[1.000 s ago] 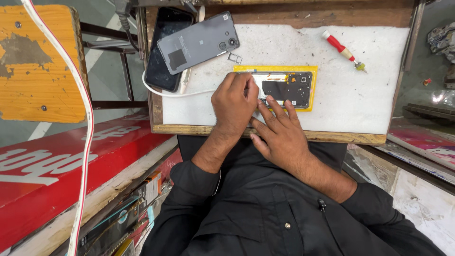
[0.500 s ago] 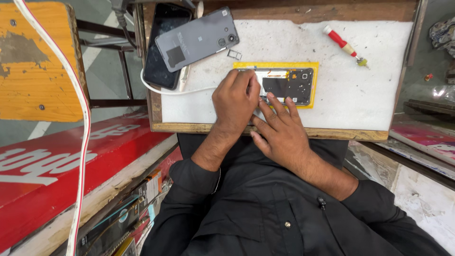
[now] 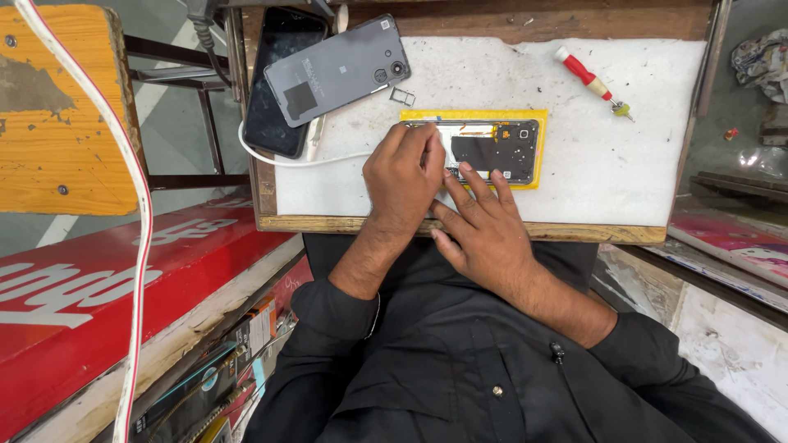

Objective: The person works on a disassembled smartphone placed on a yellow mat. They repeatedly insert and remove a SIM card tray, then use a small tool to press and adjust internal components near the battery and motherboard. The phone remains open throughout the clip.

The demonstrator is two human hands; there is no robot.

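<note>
Both hands on the opened phone

Your left hand (image 3: pixel 402 176) curls its fingers down onto the left end of the opened phone (image 3: pixel 492 150); whether they pinch anything cannot be told. Your right hand (image 3: pixel 484 230) lies flat, fingers spread on its near edge. The screwdriver (image 3: pixel 593 82) lies well beyond them on the surface (image 3: pixel 607 176).
</note>
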